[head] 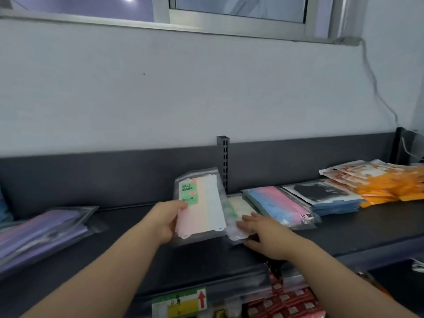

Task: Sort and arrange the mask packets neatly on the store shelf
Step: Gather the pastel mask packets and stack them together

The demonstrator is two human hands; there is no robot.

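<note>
My left hand (164, 220) grips a clear packet of pastel pink and white masks with a green label (202, 204), lifted and tilted above the dark shelf (128, 255). To its right lies a pale green and white mask packet (237, 211) flat on the shelf, and my right hand (263, 234) rests on its near end with the fingers spread flat. Beyond it, a blue and pink packet stack (278, 206) lies on the shelf.
Purple packets (43, 232) lie at the left of the shelf. Black masks on a blue stack (325, 197) and orange packets (385, 182) fill the right. A slotted upright post (223, 161) stands against the back panel. Red and yellow goods (284, 301) sit on the shelf below.
</note>
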